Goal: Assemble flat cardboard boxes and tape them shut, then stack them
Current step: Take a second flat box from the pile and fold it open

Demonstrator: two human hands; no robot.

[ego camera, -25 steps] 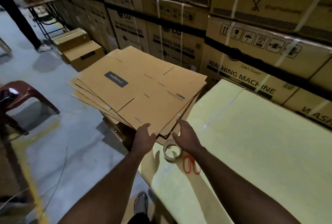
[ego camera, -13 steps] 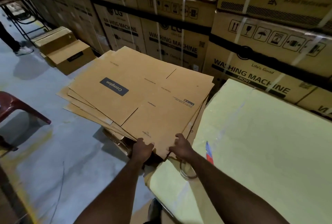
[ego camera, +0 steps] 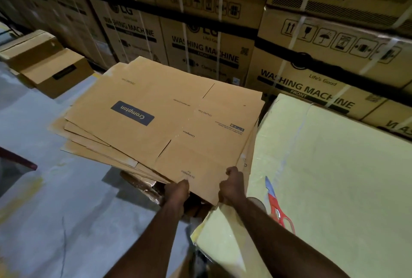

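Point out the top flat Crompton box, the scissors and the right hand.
top flat Crompton box (ego camera: 178, 121), head view, bare panel beside the blue label.
scissors (ego camera: 276, 207), head view, red handle.
right hand (ego camera: 231, 185), head view, back of the hand.

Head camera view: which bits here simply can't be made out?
- Fingers of left hand and right hand: tucked under the top flat box, head view.
- Scissors handles: partly behind the right forearm, head view.
- Support of the pile: hidden beneath it, head view.
- Small print on that box: too small.
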